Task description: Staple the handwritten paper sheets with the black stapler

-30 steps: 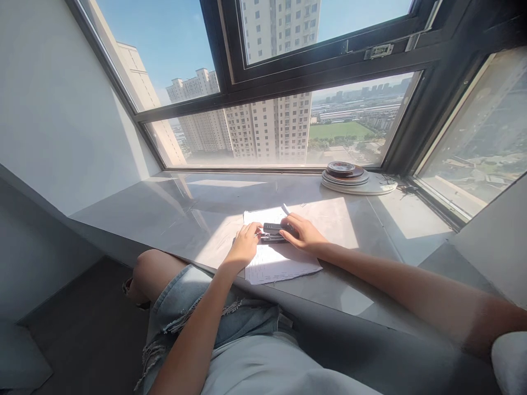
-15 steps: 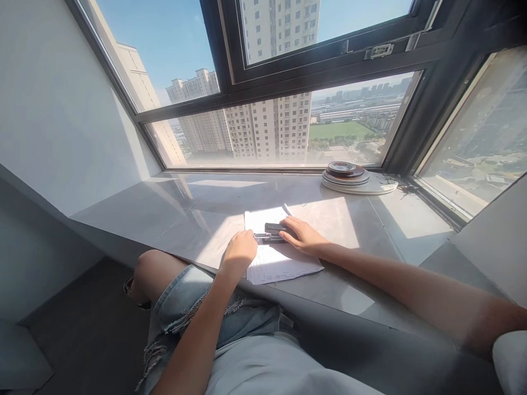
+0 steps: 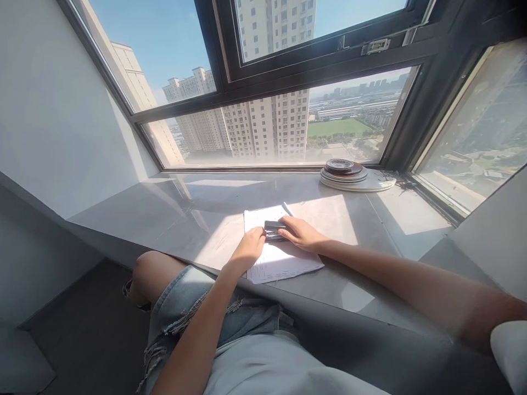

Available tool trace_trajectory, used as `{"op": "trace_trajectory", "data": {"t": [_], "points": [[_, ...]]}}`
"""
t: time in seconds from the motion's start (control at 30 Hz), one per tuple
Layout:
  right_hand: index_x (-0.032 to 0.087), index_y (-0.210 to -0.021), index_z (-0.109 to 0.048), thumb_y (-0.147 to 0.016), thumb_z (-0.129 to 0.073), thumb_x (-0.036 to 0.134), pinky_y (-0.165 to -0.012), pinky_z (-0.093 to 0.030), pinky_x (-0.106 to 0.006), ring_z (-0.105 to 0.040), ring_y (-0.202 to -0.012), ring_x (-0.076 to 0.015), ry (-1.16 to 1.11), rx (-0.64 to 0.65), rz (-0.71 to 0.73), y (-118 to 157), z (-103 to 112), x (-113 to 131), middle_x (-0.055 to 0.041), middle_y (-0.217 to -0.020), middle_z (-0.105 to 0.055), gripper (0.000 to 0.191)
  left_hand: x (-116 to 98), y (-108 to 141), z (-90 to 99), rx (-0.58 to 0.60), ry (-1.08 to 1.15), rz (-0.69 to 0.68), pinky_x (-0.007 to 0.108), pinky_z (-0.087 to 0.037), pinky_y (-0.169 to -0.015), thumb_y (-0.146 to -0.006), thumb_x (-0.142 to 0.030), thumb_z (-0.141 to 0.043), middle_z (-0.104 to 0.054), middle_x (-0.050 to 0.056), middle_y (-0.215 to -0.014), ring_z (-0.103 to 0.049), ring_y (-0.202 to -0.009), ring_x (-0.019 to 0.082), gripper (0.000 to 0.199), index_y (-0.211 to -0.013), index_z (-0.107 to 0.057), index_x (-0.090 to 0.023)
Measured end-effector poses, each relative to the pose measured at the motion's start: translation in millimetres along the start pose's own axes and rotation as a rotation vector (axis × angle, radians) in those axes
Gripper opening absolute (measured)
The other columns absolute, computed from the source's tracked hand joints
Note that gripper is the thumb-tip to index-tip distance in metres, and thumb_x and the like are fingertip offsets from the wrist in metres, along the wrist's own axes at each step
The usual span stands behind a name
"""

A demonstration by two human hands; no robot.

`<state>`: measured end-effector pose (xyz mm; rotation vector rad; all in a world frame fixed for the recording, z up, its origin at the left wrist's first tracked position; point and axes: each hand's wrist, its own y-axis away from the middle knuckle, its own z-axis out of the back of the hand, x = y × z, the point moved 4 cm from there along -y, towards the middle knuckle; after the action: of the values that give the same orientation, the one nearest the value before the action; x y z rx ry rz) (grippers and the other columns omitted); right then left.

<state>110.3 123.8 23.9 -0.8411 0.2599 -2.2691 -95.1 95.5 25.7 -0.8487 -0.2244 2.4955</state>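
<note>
A black stapler (image 3: 273, 226) lies across a stack of white paper sheets (image 3: 284, 263) with printed lines. Its upper arm stands apart from the lower part, where a metal strip (image 3: 272, 236) shows. My right hand (image 3: 302, 233) grips the stapler's right end, the thumb low and the fingers over the top. At the left end, the closed fingers of my left hand (image 3: 251, 247) pinch the stapler's tip, covering the part they touch.
Both hands work on a grey stone windowsill (image 3: 164, 219) in patches of sunlight. A stack of plates or discs (image 3: 349, 175) stands at the back right by the window frame (image 3: 263, 90). The sill's front edge runs just above my lap.
My left hand has moved right, closer to the stapler's body, and less of the metal strip sticks out. My right hand keeps its hold.
</note>
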Motion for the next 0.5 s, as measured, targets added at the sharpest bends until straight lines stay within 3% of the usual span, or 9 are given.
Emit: {"op": "trace_trajectory", "data": {"t": [0.13,0.23,0.37,0.5], "points": [[0.021,-0.106,-0.057,-0.107,-0.047,0.045,-0.081,-0.048,-0.039,-0.063,-0.092,-0.026,0.033,0.012,-0.021,1,-1,3,-0.0107,-0.105,-0.069,0.026,1,0,2.1,0.013,-0.013,0.04,0.035,-0.052,-0.081,-0.104,-0.014,-0.045,-0.071,0.007,-0.097,-0.066,-0.089,0.023,0.021,-0.094,-0.063,-0.019],[0.022,-0.101,-0.057,-0.105,-0.053,0.049,-0.076,-0.045,-0.036,-0.062,-0.084,-0.0243,0.007,0.006,-0.041,1,0,6,-0.0082,-0.097,-0.069,0.028,7,1,8.2,-0.007,-0.065,0.073,0.035,-0.053,-0.086,-0.104,-0.014,-0.044,-0.073,0.007,-0.1,-0.068,-0.096,0.024,0.024,-0.098,-0.067,-0.02],[0.022,-0.094,-0.057,-0.102,-0.059,0.049,-0.073,-0.042,-0.034,-0.06,-0.08,-0.0217,-0.051,0.017,-0.044,1,7,8,-0.0043,-0.091,-0.068,0.029,30,7,25.5,-0.161,-0.33,0.159,0.047,-0.047,-0.111,-0.106,-0.018,-0.045,-0.069,0.014,-0.132,-0.06,-0.128,0.032,0.029,-0.124,-0.067,-0.019],[0.021,-0.091,-0.058,-0.099,-0.062,0.05,-0.072,-0.041,-0.033,-0.06,-0.078,-0.0209,-0.076,0.048,-0.067,1,14,6,-0.0021,-0.087,-0.066,0.03,56,12,27.4,-0.121,-0.43,0.283,0.051,-0.042,-0.118,-0.108,-0.027,-0.045,-0.061,0.017,-0.148,-0.054,-0.139,0.034,0.037,-0.139,-0.061,-0.018]]}}
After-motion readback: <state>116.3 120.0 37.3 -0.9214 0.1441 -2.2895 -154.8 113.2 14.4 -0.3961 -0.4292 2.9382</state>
